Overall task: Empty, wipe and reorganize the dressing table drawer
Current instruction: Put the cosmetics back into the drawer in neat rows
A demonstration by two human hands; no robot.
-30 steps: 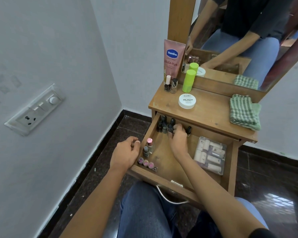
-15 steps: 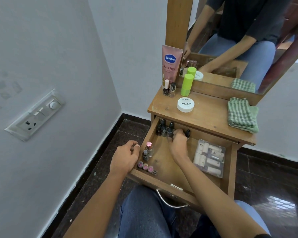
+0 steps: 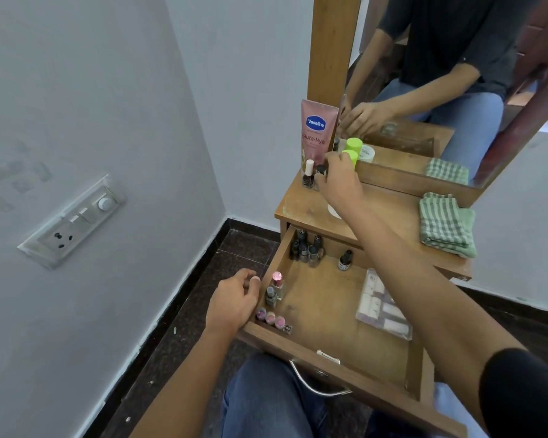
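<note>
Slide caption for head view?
Right hand at small nail polish bottles on wooden tabletop; left hand rests against open wooden drawer.

a person's right hand reaches over the dressing table top, fingers curled beside a dark-capped bottle by the pink vaseline tube; the left hand rests against the left wall of the open drawer, which holds small nail polish bottles and a clear packet; a green checked cloth lies folded on the top.
</note>
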